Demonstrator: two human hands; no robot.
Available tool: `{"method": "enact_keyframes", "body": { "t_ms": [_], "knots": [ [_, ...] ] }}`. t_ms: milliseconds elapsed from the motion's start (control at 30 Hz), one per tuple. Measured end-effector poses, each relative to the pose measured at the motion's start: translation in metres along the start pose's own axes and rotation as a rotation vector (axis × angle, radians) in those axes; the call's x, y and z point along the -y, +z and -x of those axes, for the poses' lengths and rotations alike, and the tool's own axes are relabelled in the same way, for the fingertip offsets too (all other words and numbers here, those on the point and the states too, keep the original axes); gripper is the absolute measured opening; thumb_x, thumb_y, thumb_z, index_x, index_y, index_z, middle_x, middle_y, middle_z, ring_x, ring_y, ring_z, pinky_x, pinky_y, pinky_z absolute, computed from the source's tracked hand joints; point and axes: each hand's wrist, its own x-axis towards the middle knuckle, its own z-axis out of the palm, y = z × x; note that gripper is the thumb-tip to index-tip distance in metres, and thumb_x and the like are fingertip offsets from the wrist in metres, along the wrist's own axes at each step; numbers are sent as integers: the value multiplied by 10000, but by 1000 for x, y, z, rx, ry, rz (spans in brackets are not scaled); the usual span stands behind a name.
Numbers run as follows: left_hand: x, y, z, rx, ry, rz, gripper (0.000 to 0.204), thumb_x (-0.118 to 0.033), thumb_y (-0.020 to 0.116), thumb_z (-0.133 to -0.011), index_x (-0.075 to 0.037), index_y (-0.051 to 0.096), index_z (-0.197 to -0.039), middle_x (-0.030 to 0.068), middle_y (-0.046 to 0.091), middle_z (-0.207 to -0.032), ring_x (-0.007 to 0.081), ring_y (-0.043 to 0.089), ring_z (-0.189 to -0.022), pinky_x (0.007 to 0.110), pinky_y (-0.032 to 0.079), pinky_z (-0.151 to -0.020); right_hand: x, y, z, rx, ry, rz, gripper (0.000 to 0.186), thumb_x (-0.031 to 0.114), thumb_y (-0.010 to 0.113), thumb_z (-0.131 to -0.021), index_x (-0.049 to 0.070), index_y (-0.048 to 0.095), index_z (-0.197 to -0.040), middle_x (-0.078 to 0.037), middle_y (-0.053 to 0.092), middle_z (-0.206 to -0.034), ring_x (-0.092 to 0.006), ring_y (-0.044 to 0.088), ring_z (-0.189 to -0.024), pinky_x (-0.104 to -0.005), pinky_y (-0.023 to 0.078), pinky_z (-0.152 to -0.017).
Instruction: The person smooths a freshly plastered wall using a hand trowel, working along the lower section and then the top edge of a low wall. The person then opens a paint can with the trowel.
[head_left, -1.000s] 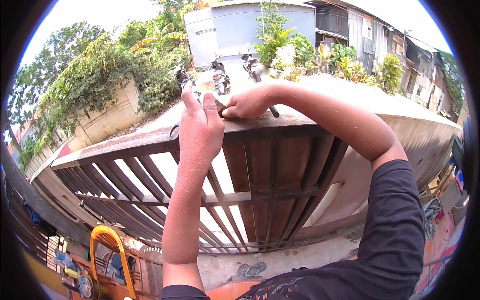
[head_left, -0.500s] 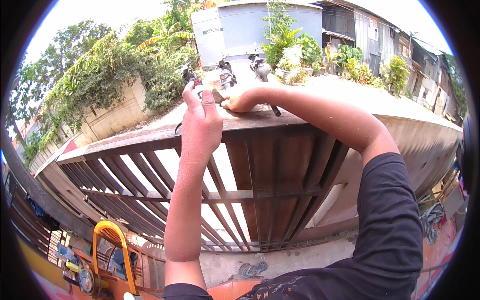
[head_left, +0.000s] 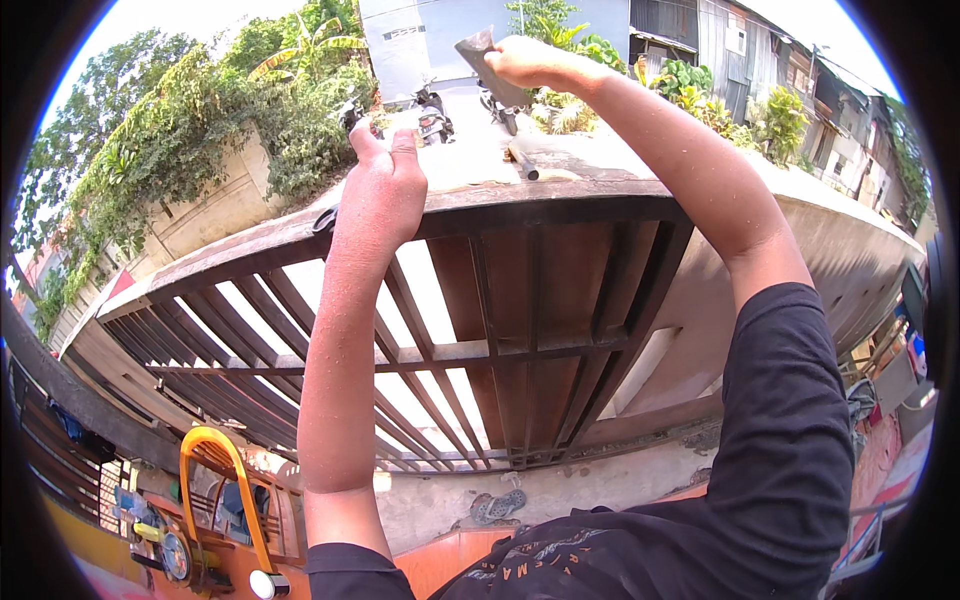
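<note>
My right hand [head_left: 520,62] is raised above the top of a dark slatted gate [head_left: 480,350]. It grips a flat, thin grey-brown sheet [head_left: 497,75] that looks like sandpaper, pinched by one side. My left hand [head_left: 385,190] is over the gate's top edge, its thumb and index finger apart and nothing visible between them. The other left fingers are hidden behind the hand. A short dark rod [head_left: 522,163] juts toward me on the top ledge [head_left: 590,180], between my two hands. Beside my left wrist, a black loop [head_left: 325,220] hangs at the gate's edge.
Beyond the gate stand parked motorcycles [head_left: 432,118], leafy bushes [head_left: 290,130] and a pale wall [head_left: 430,45]. A solid wall [head_left: 780,270] continues right of the gate. Low on my left is an orange-framed chair [head_left: 220,450]; grey sandals [head_left: 497,507] lie on the ground.
My right hand has lifted off the ledge, up and slightly right, bringing the grey-brown sheet into fuller view and uncovering the rod. My left hand stays near the gate's top as the view shifts.
</note>
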Motion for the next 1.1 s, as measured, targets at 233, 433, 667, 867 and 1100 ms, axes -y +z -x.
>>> {"method": "enact_keyframes", "body": {
  "t_ms": [233, 433, 667, 867, 1100],
  "knots": [
    [4, 1, -3, 84, 44, -129, 615, -451, 343, -1081, 67, 410, -1406, 412, 614, -1210, 525, 591, -1193, 556, 441, -1040, -160, -131, 154, -21, 102, 104, 456, 363, 460, -1082, -16, 657, -1242, -171, 712, -975, -227, 665, -869, -395, 512, -838],
    [-15, 5, 9, -28, 210, -70, 512, -428, 406, -1093, 2, 634, -1250, 299, 704, -1063, 439, 678, -1061, 489, 500, -936, -203, -136, 266, 13, 440, 124, 453, 349, 468, -1070, -65, 645, -1019, -172, 686, -895, -256, 632, -864, -425, 484, -851],
    [-46, 8, 80, -155, 453, 204, 389, -327, 504, -1088, -12, 653, -1259, 241, 683, -1279, 282, 685, -1068, 411, 503, -961, -198, -154, 257, -175, 256, 488, 345, 262, 501, -1054, -64, 609, -1016, -271, 650, -869, -425, 637, -836, -477, 494, -773],
    [-33, 16, 102, -127, 240, 269, 335, -275, 565, -1063, 9, 672, -1203, 222, 668, -1331, 256, 643, -1226, 369, 455, -1054, -246, -128, 278, 146, 214, 263, 433, 330, 461, -1088, -54, 612, -1218, -238, 668, -1187, -363, 616, -1135, -433, 447, -1029],
    [2, 49, 142, -64, 377, 356, 265, -203, 566, -1041, -23, 683, -1197, 235, 613, -1410, 324, 573, -1339, 428, 424, -1103, -276, -108, 281, -39, 236, 307, 452, 324, 458, -1096, -56, 588, -1304, -219, 676, -1233, -328, 633, -1152, -376, 445, -1034]
  ]
}}
